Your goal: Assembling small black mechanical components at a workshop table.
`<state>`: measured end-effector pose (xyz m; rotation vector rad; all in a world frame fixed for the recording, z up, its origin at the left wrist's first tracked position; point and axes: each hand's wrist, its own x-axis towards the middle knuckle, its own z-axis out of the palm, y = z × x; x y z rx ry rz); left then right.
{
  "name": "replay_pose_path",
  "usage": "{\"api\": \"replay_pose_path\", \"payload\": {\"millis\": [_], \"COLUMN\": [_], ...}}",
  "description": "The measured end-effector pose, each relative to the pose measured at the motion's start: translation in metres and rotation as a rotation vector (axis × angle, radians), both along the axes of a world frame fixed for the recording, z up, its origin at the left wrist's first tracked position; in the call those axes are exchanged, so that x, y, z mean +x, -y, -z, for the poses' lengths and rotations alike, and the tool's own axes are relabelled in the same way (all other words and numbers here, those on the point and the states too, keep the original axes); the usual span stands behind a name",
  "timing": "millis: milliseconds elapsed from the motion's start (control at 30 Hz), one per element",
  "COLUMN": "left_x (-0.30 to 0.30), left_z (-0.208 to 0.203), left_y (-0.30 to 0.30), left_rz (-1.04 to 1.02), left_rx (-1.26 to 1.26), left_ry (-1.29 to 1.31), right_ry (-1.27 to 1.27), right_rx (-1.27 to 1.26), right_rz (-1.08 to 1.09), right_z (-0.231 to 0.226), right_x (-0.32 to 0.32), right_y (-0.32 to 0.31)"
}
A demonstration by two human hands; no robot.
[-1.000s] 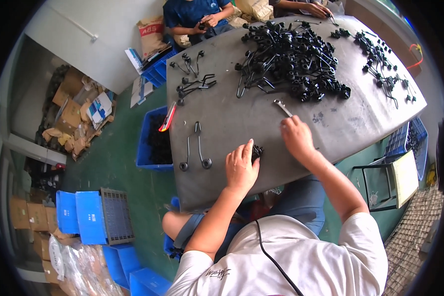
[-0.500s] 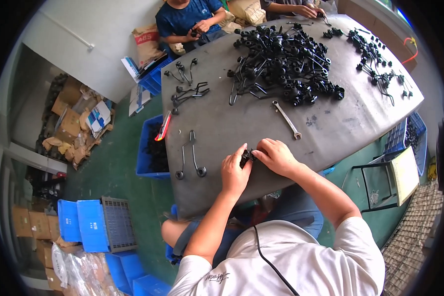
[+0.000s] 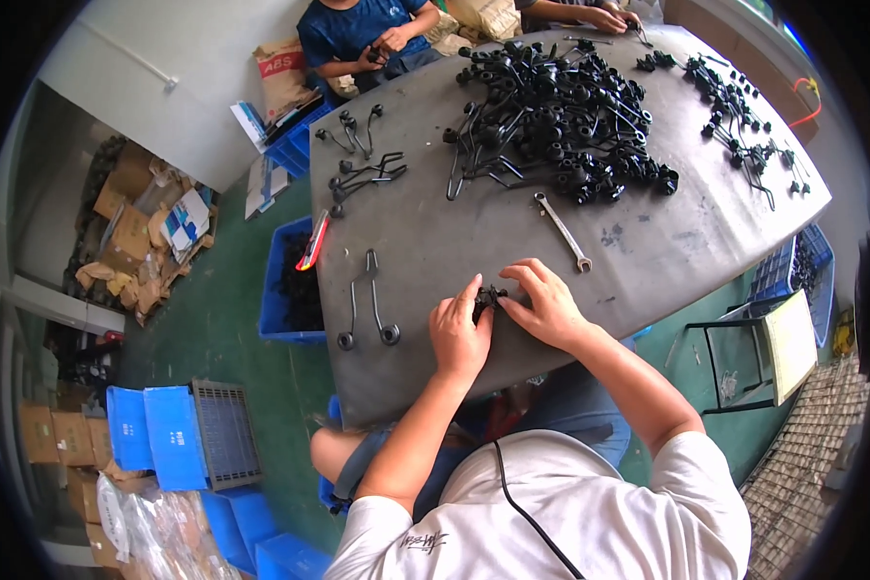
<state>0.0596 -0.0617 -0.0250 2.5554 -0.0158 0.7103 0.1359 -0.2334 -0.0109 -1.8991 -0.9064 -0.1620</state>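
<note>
Near the front edge of the table, a small black plastic part is in the grip of my left hand, between thumb and fingers. Its details are too small to make out. My right hand is beside it, thumb tip close to the part and fingers spread away from it. To the left lies a pair of black bent rods with round ends. An open-end wrench rests beyond my right hand.
A large pile of black rod parts covers the table's far middle; more small parts lie far right. A red utility knife sits at the left edge above a blue crate. Two co-workers sit across. A chair stands right.
My right hand's fingers have lifted and opened away from the black part, while my left hand keeps hold of it. The whole view has shifted slightly.
</note>
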Motion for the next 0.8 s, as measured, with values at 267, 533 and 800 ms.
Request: {"api": "replay_pose_path", "payload": {"millis": [267, 533, 800], "left_x": [-0.002, -0.004, -0.007], "left_z": [0.001, 0.000, 0.000], "left_y": [-0.001, 0.005, 0.001], "left_rz": [-0.037, -0.055, -0.161], "left_rx": [0.000, 0.083, 0.144], "left_ry": [-0.014, -0.004, 0.021], "right_ry": [-0.008, 0.149, 0.146], "right_rx": [0.119, 0.044, -0.222], "right_rz": [-0.011, 0.062, 0.005], "right_z": [0.003, -0.005, 0.006], "right_x": [0.001, -0.006, 0.002], "right_y": [-0.001, -0.007, 0.000]}}
